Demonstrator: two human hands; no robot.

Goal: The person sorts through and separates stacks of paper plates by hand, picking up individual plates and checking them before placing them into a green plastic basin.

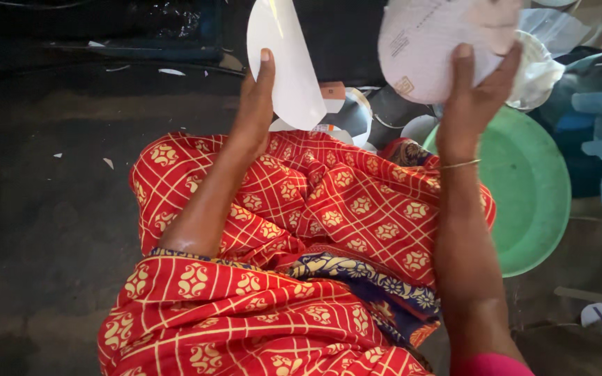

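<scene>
Paper discs are held up over the red-cloth lap: the left hand [254, 104] pinches one white disc [283, 59] at its edge, the right hand [474, 94] grips a printed disc [433, 42]. They look light, thin, easily creased; the rim seems best for holding.

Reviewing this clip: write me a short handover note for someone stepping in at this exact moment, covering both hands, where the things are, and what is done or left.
Left hand: raised over the lap, grip closed on a white paper disc that curls edge-on to the camera.
Right hand: raised, grip closed on a round paper disc held flat and facing the camera.
Around: green plastic basin on the floor to the right, with no discs visible in it; more white round pieces lie on the floor ahead of the knees, past the red patterned cloth.
Done: one disc in each hand.
Left: neither disc has been put down; how many remain I cannot tell.
</scene>
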